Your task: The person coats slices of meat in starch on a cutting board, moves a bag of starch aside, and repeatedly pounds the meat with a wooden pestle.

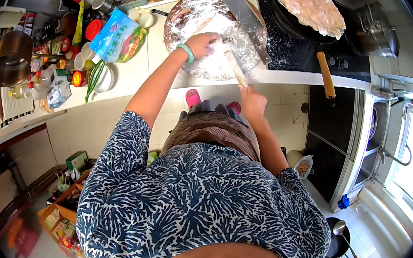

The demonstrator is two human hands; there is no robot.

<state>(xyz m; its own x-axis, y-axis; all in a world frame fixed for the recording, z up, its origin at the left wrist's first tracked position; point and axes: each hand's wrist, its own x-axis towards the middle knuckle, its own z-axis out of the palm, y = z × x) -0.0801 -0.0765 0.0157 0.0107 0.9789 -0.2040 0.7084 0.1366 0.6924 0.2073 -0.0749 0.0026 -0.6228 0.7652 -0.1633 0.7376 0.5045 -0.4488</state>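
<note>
A round wooden chopping board [173, 38] lies thickly dusted with white flour [208, 65]. Over its middle, my left hand [203, 44], with a green bangle at the wrist, has its fingers curled down; whatever is under them is hidden. My right hand [253, 102] grips the near end of a floury rolling pin [235, 68], whose far end rests on the flour close to my left fingers. Pinkish strips [181, 14], apparently meat, lie on the board's far left. A cleaver [242, 12] lies along its right edge.
Thin pinkish slices [307, 8] are spread over a pan on the black stove [296, 52]; a wooden handle [326, 75] juts toward me. At left stand a blue starch bag [118, 36], green onions [95, 80], jars and a metal pot [10, 59]. The counter edge runs before me.
</note>
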